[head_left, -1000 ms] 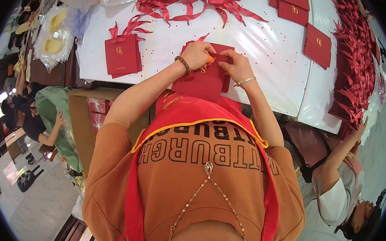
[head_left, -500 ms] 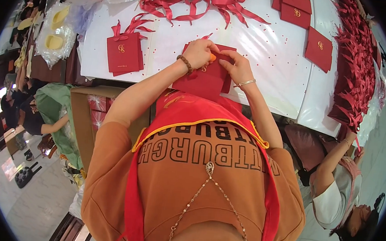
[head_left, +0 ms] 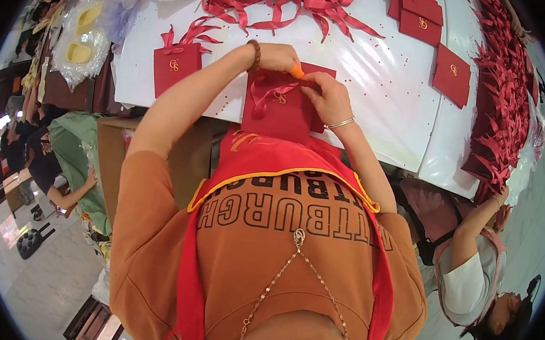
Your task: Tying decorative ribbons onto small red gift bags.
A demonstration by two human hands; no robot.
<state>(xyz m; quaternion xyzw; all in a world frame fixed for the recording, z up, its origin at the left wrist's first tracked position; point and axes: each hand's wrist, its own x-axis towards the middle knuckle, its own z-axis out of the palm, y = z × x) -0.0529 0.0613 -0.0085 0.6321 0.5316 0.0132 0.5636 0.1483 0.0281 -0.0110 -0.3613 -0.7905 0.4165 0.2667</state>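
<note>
A red paper gift bag (head_left: 282,117) with a gold emblem lies at the table's near edge, against my apron, with another red bag (head_left: 323,72) partly under it. A loose red ribbon (head_left: 266,94) curls over its front and runs toward my fingertips. Above the bag's far edge, my left hand (head_left: 276,57) is closed, with a small orange piece (head_left: 298,71) at its fingertips; whether it is worn or held does not show. My right hand (head_left: 329,98) pinches at the ribbon's end beside it, the fingertips of both hands nearly meeting. What lies between the fingertips is mostly hidden.
Ribboned red bags (head_left: 174,68) lie left; a ribbon heap (head_left: 277,6) is beyond my hands. More red bags (head_left: 451,75) lie right, near a long row of ribboned bags (head_left: 504,104), where a co-worker (head_left: 474,272) reaches in. A cardboard box (head_left: 159,162) stands below the table edge.
My left hand has moved slightly left and up, its elbow swinging outward. The ribbon now lies across the bag's front, where before only a tip showed behind my left hand.
</note>
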